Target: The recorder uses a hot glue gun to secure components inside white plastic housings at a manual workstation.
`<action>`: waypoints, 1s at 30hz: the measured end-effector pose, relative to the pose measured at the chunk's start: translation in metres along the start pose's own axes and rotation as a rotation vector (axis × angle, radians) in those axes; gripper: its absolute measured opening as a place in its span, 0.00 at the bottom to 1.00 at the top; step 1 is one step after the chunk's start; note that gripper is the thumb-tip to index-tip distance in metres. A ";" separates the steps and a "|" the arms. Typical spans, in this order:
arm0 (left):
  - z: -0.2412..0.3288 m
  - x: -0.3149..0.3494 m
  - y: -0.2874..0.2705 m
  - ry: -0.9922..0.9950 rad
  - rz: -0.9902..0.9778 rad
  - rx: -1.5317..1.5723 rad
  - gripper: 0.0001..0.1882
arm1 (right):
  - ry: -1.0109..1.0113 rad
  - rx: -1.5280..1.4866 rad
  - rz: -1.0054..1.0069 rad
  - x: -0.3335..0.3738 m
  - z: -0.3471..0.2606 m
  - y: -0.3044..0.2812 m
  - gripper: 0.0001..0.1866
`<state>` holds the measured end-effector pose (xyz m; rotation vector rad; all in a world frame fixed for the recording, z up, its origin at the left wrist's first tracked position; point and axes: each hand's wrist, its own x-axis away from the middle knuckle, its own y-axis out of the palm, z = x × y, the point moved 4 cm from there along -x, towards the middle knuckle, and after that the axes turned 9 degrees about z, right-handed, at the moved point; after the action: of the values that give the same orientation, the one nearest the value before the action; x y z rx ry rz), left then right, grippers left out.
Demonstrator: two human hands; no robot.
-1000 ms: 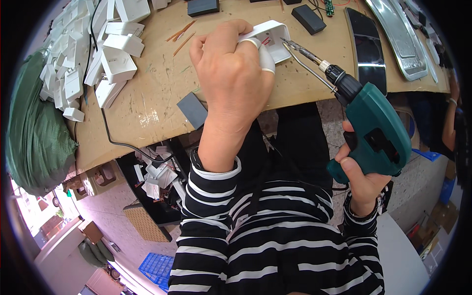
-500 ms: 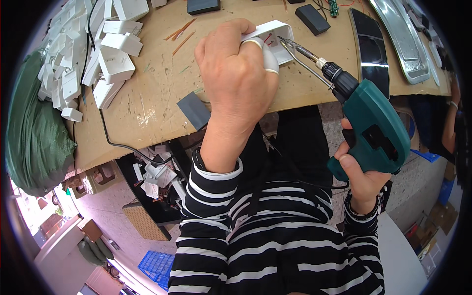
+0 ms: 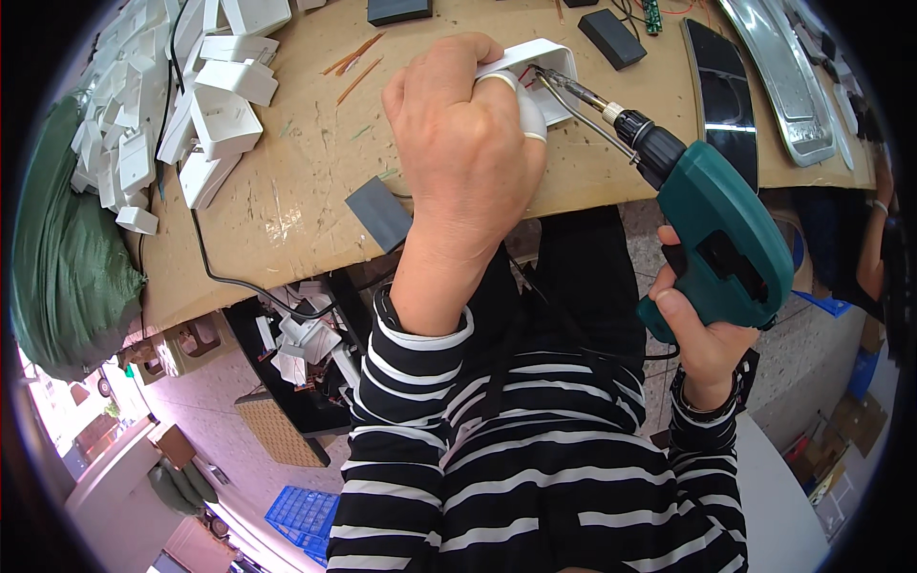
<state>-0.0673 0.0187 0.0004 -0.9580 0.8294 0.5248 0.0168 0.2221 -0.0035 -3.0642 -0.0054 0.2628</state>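
My left hand is closed around a white plastic housing above the table, with its open side turned to the right. White rounded material shows at my fingers, partly hidden by them. A bit of red wire shows inside the housing. My right hand grips the handle of a green soldering gun, index finger near the black trigger. The gun's hot tip and thin metal feed tube reach into the housing, close to the red wire. Whether the tip touches anything is too small to tell.
White plastic housings pile up at left beside a green sack. On the brown table lie several dark grey blocks, copper-coloured strips, a black phone-like slab and a metal tray. A black cable crosses the front edge.
The soldering gun has shifted slightly left and up, its tip deeper into the housing by the red wire. My left hand and the housing have moved a little to the right.
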 end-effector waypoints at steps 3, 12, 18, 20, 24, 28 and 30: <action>0.000 0.001 0.001 0.000 -0.005 0.003 0.04 | 0.001 0.013 -0.015 0.000 -0.001 0.001 0.34; -0.001 0.001 0.001 0.006 -0.005 0.016 0.04 | 0.045 0.100 -0.001 0.002 -0.001 -0.003 0.31; -0.002 0.001 0.001 0.006 -0.003 0.028 0.05 | 0.055 0.092 -0.019 -0.001 -0.007 0.001 0.29; -0.002 0.001 0.001 -0.001 -0.013 0.028 0.05 | 0.041 0.157 -0.041 0.000 -0.008 0.000 0.28; -0.001 0.000 0.001 -0.011 -0.022 0.037 0.05 | 0.014 0.197 -0.003 0.003 -0.006 -0.002 0.27; -0.001 0.000 0.001 -0.012 -0.012 0.036 0.05 | 0.029 0.174 -0.027 0.004 -0.005 0.000 0.26; -0.002 0.000 0.001 -0.015 -0.018 0.040 0.04 | 0.027 0.144 -0.030 0.003 -0.005 0.001 0.27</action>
<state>-0.0686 0.0177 -0.0010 -0.9232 0.8139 0.4980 0.0204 0.2212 0.0013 -2.9215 -0.0298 0.2098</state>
